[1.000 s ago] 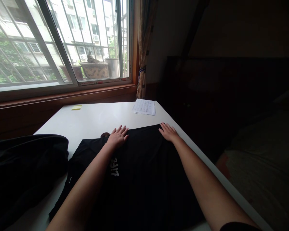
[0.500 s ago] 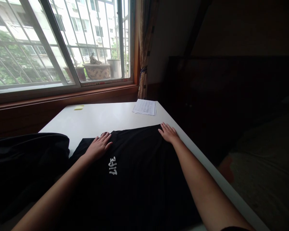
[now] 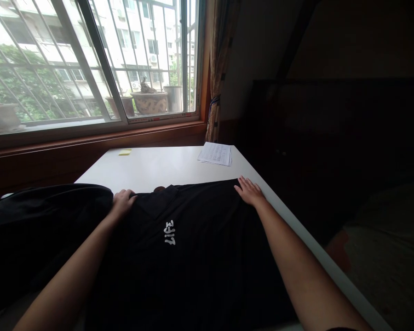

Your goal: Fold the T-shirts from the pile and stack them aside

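Observation:
A black T-shirt (image 3: 207, 239) lies spread over the white table (image 3: 152, 165), with white "LiFE" lettering (image 3: 170, 232) turned sideways on it. At the shirt's far left corner, my left hand (image 3: 123, 203) has its fingers bent over the cloth and closed on the edge. My right hand (image 3: 250, 190) rests flat on the far right corner, its fingers stretched out and open. Past the collar, part of a small brown round object (image 3: 159, 189) shows; the shirt hides the rest. Dark folds make the near part of the shirt hard to make out.
A heap of black cloth (image 3: 48, 220) lies left of the shirt. Paper sheets (image 3: 215, 153) and a yellow sticky note (image 3: 125, 151) are at the table's far end. Beyond stand a barred window (image 3: 89, 59) and a tied curtain (image 3: 216, 101). Dark furniture is on the right.
My left hand has moved left from beside the collar to the shirt's corner, and its fingers have bent round the edge. My right hand stays on its corner. The view has shifted slightly left.

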